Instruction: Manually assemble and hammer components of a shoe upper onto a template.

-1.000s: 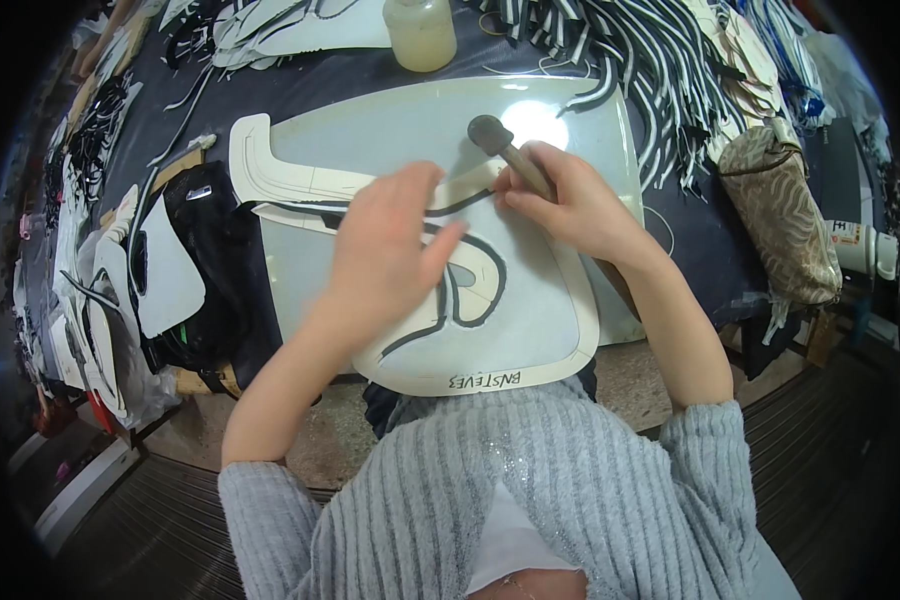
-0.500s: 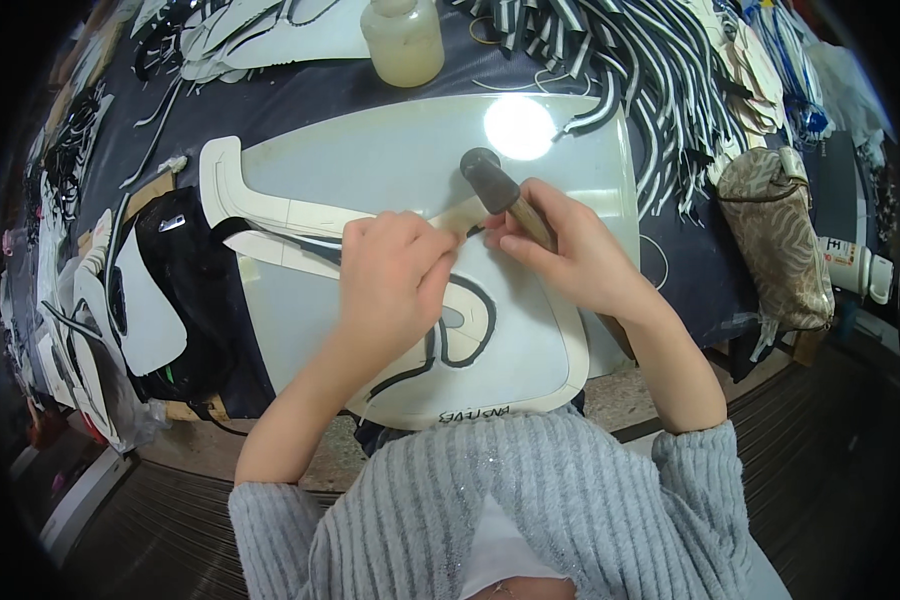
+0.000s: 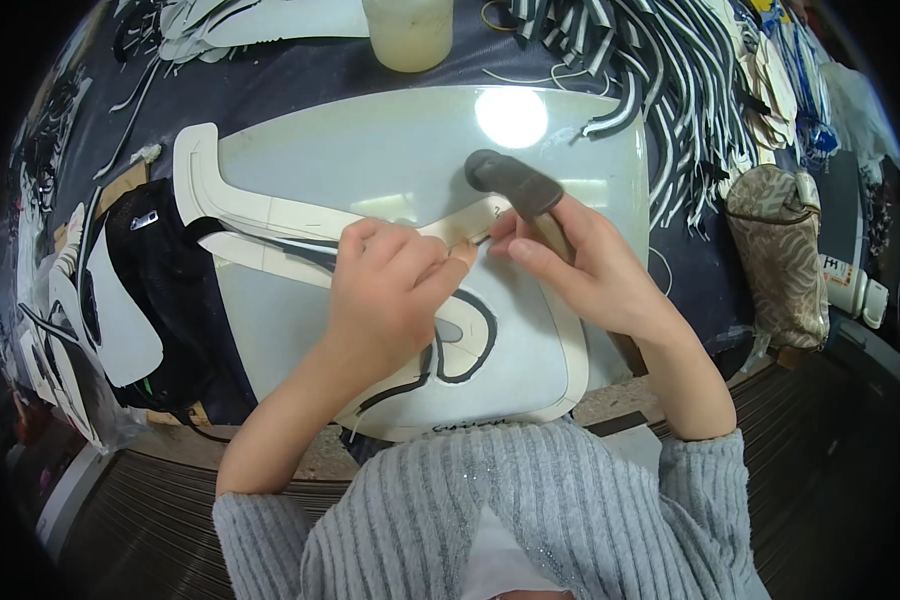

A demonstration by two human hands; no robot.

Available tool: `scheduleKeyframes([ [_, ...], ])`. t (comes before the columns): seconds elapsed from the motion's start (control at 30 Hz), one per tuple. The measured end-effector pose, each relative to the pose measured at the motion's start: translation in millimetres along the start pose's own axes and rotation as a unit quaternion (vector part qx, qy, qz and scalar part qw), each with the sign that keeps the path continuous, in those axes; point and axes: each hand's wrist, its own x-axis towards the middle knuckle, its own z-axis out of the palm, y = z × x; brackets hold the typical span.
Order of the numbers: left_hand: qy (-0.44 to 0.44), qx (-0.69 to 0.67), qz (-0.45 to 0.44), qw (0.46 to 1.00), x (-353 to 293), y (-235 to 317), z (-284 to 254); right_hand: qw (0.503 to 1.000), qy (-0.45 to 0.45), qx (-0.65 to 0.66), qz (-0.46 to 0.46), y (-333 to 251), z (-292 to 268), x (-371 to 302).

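Note:
A long, curving cream flat piece (image 3: 290, 212) with dark edging (image 3: 491, 330) lies on a pale, smooth board (image 3: 320, 135). My left hand (image 3: 382, 285) is closed over the middle of this piece, fingers curled and thumb pressed at its inner edge. Wrapped in my right hand (image 3: 602, 265) is a hammer (image 3: 528, 188), its dark metal head raised above the board and its wooden handle running back under the palm. My right fingertips reach the edge beside the left thumb. Whatever lies between the two sets of fingertips is too small to make out.
A jar of yellowish liquid (image 3: 410, 38) stands behind the board. Bundled black-and-white strips (image 3: 660, 110) spread at the back right, near a patterned pouch (image 3: 775, 260) and a white bottle (image 3: 850, 290). To the left sit a black bag (image 3: 190, 300) and white cut pieces (image 3: 120, 320).
The view has shifted slightly. The hammer head has swung a little to the right in my right hand. My left thumb has straightened toward the right along the edge.

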Motion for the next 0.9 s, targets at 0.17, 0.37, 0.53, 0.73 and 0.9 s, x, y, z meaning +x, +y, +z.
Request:
scheduleKeyframes([
  [0.17,-0.014,0.050,0.053,0.997,-2,-1,1,0.998,0.019,0.030,-0.046,1,-4,-2],
  [0.37,0.002,0.035,0.042,0.998,-4,-5,2,0.943,0.047,-0.330,-0.017,-43,-13,-17],
  [0.53,0.013,0.024,0.049,0.998,0,-6,3,0.888,0.008,-0.458,-0.047,-38,-5,-21],
  [0.73,0.010,0.020,0.045,0.999,-2,-5,3,0.888,0.054,-0.452,-0.068,-35,-4,-26],
  [0.9,0.015,0.020,0.031,0.999,-2,-5,5,0.895,0.041,-0.437,-0.074,-35,-5,-24],
])
